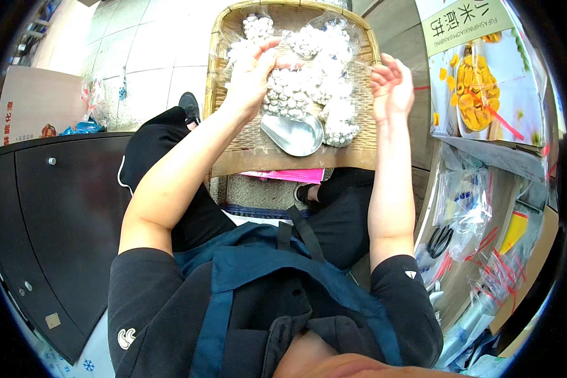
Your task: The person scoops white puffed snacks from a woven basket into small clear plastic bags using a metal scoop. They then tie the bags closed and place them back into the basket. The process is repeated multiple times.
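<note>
A woven bamboo tray (pixel 253 159) stands before me with several clear plastic bags of white, round, nut-like pieces (pixel 288 92) in it. Over the left part of the tray, my left hand (pixel 255 78) is at the bags with bent fingers; whether it grips plastic film is unclear in the glare. At the tray's right rim, my right hand (pixel 391 85) has its palm up and its fingers curled. Whether anything thin lies between those fingers cannot be told. A metal scoop (pixel 295 134) lies near the tray's front edge, touching the bags.
A dark cabinet (pixel 75 189) stands at the left, with a cardboard box (pixel 42 104) behind it. On the right are a printed carton (pixel 482 85) and a shelf holding clear plastic bags (pixel 463 203) and red ties. A pink package (pixel 293 175) shows beneath the tray.
</note>
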The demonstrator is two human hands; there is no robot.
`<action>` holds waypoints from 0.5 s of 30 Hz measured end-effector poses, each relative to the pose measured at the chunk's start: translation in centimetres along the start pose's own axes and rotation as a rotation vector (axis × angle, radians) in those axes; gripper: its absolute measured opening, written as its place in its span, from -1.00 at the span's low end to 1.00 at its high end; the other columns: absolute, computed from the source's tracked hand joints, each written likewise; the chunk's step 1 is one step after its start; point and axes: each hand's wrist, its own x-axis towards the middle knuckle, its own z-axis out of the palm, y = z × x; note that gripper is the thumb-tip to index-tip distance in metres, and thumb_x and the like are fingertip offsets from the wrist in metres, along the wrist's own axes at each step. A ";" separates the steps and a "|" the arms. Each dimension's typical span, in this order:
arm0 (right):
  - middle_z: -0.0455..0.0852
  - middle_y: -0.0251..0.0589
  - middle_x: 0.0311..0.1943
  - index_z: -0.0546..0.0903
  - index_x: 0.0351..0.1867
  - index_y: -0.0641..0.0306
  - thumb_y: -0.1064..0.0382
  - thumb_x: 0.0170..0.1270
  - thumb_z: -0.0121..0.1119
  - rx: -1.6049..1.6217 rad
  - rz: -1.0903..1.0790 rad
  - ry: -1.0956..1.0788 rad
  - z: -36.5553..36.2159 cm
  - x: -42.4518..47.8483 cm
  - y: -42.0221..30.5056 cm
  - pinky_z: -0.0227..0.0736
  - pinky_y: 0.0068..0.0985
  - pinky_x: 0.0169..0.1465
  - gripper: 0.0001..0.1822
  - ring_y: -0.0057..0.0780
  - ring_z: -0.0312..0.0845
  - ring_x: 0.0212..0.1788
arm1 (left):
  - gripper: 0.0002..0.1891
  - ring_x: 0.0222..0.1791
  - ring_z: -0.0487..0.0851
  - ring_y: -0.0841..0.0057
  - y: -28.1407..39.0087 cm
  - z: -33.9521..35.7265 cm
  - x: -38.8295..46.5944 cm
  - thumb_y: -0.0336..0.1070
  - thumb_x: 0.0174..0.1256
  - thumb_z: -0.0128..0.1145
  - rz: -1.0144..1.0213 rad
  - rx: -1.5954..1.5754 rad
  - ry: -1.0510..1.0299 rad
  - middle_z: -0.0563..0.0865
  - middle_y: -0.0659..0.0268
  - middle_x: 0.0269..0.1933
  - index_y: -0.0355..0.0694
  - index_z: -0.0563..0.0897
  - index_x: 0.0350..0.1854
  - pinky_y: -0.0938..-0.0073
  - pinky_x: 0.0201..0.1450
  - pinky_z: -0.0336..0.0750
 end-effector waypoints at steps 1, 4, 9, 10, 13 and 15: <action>0.73 -0.06 -0.28 0.53 0.12 0.42 -0.03 0.50 -0.05 -0.121 -0.018 -0.167 1.3 -1.0 0.4 0.57 -0.57 -0.19 -0.51 -0.41 0.66 -0.30 | -0.58 -0.11 0.72 0.57 0.1 0.2 0.1 -0.19 0.57 -0.01 -0.003 -0.015 0.007 0.78 0.14 -0.10 -0.29 0.37 0.34 0.54 0.00 0.60; 0.75 -0.10 -0.16 0.57 0.12 0.39 -0.14 0.50 0.00 -0.385 -0.024 -0.380 4.4 -3.9 3.2 0.52 -0.57 0.02 -0.44 -0.43 0.66 -0.11 | -0.58 -0.11 0.73 0.56 0.5 0.6 0.0 -0.19 0.59 -0.06 -0.004 -0.028 0.029 0.79 0.07 -0.09 -0.32 0.34 0.34 0.55 0.00 0.59; 0.69 -0.42 -0.29 0.71 -0.03 0.35 0.00 0.52 0.08 -0.435 -0.070 -0.410 4.3 -4.9 4.4 0.39 -0.65 -0.14 -0.58 -0.69 0.47 -0.26 | -0.60 -0.07 0.69 0.60 2.1 1.6 -0.8 -0.18 0.60 -0.09 -0.030 0.047 -0.025 0.79 0.19 -0.08 -0.28 0.36 0.33 0.55 0.05 0.57; 0.68 -0.43 -0.31 0.72 -0.04 0.36 0.00 0.52 0.08 -0.391 -0.079 -0.397 4.7 -5.3 4.1 0.37 -0.65 -0.16 -0.58 -0.71 0.45 -0.28 | -0.62 -0.08 0.68 0.62 2.1 1.5 -0.7 -0.16 0.60 -0.09 -0.046 0.065 -0.045 0.78 0.22 -0.08 -0.27 0.42 0.30 0.56 0.04 0.57; 0.68 -0.44 -0.35 0.72 -0.06 0.39 -0.01 0.53 0.07 -0.408 -0.100 -0.407 4.0 -4.4 3.7 0.30 -0.69 -0.25 -0.56 -0.75 0.41 -0.35 | -0.63 -0.10 0.67 0.67 2.4 1.5 -0.3 -0.09 0.60 -0.08 -0.093 0.117 -0.112 0.78 0.31 -0.06 -0.25 0.57 0.19 0.59 0.03 0.55; 0.68 -0.44 -0.36 0.72 -0.07 0.38 -0.01 0.53 0.07 -0.393 -0.090 -0.391 3.7 -4.4 3.5 0.27 -0.69 -0.28 -0.57 -0.76 0.39 -0.38 | -0.62 -0.10 0.67 0.70 2.7 1.4 -0.3 -0.05 0.58 -0.04 -0.105 0.171 -0.123 0.78 0.35 -0.07 -0.23 0.64 0.10 0.62 -0.02 0.53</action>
